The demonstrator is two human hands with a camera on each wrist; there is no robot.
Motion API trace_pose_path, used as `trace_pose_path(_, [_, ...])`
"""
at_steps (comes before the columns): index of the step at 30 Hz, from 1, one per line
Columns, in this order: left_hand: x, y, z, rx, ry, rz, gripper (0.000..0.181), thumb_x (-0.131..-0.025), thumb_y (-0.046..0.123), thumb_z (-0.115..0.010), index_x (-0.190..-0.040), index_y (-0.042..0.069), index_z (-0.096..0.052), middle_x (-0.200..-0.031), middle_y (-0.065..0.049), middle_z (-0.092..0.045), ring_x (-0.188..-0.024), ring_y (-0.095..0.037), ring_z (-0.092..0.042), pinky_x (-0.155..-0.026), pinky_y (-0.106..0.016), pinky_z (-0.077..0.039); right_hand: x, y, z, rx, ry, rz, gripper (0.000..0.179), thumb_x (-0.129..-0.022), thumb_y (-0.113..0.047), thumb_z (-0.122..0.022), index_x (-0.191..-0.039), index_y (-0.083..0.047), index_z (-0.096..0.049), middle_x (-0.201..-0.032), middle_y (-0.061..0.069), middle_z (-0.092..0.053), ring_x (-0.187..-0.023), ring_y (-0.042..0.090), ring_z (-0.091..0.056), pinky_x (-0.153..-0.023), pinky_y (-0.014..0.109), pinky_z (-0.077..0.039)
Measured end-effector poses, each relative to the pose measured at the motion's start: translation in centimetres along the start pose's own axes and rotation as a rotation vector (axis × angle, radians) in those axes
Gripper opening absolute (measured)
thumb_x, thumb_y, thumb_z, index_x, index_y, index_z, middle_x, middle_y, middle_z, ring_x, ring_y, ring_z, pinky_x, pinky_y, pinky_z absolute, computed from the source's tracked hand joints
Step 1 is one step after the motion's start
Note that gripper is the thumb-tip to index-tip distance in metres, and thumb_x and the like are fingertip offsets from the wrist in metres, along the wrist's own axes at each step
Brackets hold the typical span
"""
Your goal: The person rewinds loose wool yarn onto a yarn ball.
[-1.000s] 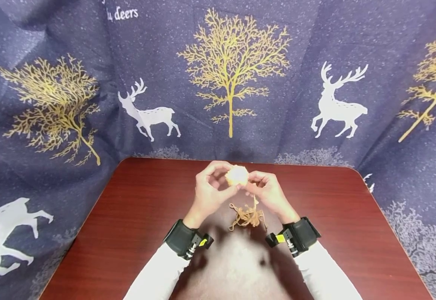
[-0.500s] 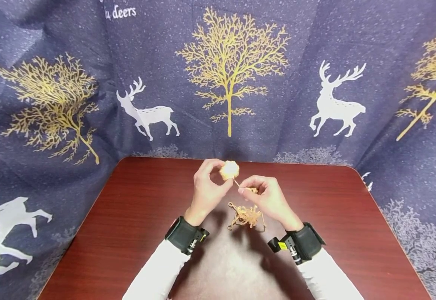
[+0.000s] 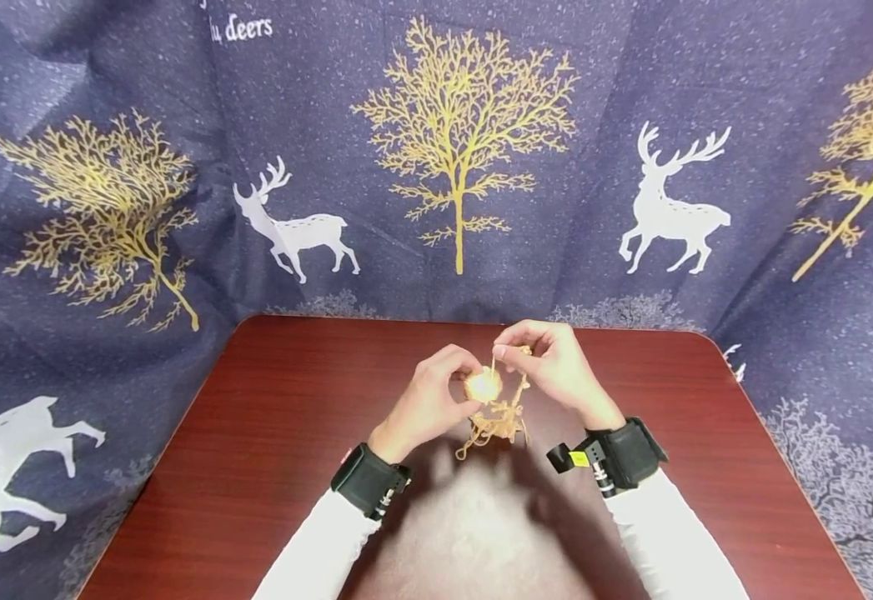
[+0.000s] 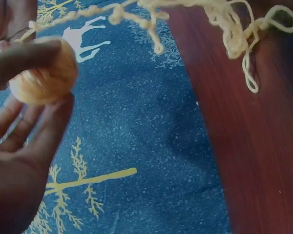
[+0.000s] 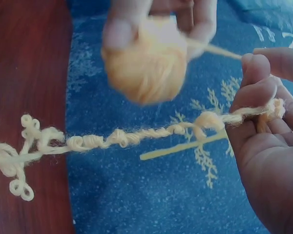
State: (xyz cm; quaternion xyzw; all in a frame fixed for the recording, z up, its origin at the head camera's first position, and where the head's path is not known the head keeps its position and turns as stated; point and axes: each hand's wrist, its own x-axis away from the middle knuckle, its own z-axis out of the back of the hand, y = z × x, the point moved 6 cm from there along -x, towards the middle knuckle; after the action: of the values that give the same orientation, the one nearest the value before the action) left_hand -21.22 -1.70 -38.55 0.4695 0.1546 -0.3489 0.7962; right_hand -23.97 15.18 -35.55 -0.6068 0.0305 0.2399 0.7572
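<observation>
A small ball of pale yellow-orange yarn (image 3: pixel 483 385) is gripped between the thumb and fingers of my left hand (image 3: pixel 436 398). In the right wrist view the yarn ball (image 5: pixel 146 68) looks slightly blurred. My right hand (image 3: pixel 556 362), to the right and a little farther back, pinches the strand (image 5: pixel 215 50) that runs taut from the ball. A twisted, knotted length of yarn (image 5: pixel 127 138) also passes through the right hand's curled fingers. It leads down to a loose tangle of yarn (image 3: pixel 499 423) with small loops, below the hands.
The reddish-brown table (image 3: pixel 293 400) has a pale, brightly lit patch (image 3: pixel 466 533) near its front. Behind it hangs a dark blue cloth (image 3: pixel 406 250) printed with deer and trees. Black wrist-worn cameras with straps (image 3: pixel 624 454) sit on both wrists.
My left hand brought the ball nearer and rightward after first shifting left. The right hand drew the strand out, moving right, then up and away. The knotted yarn now stretches up from the tangle.
</observation>
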Motion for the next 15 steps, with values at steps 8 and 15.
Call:
trace_pose_path(8, [0.1,1.9,0.0,0.385,-0.067,-0.044,0.045,-0.069,-0.012,-0.086,-0.107,0.001,-0.066,-0.11,-0.013,-0.064,-0.104,-0.022,-0.064,-0.091,-0.037,-0.059,-0.7,1.7,0.1,-0.076,-0.055,-0.045,0.009,-0.091,-0.005,-0.073,-0.097,0.002,-0.072,-0.072,0.007,-0.067,-0.054,0.016,-0.057,-0.04,0.026,-0.045])
trace_pose_path(15, [-0.3,2.4,1.7,0.559,0.092,-0.005,0.047,-0.068,-0.017,-0.084,-0.109,-0.004,-0.066,-0.112,-0.018,-0.064,-0.104,-0.024,-0.066,-0.091,-0.042,-0.059,-0.1,3.1,-0.9,-0.124,-0.066,-0.05,0.015,-0.09,0.0,-0.072,-0.102,0.008,-0.07,-0.086,0.0,-0.074,-0.056,0.011,-0.053,-0.046,0.022,-0.045])
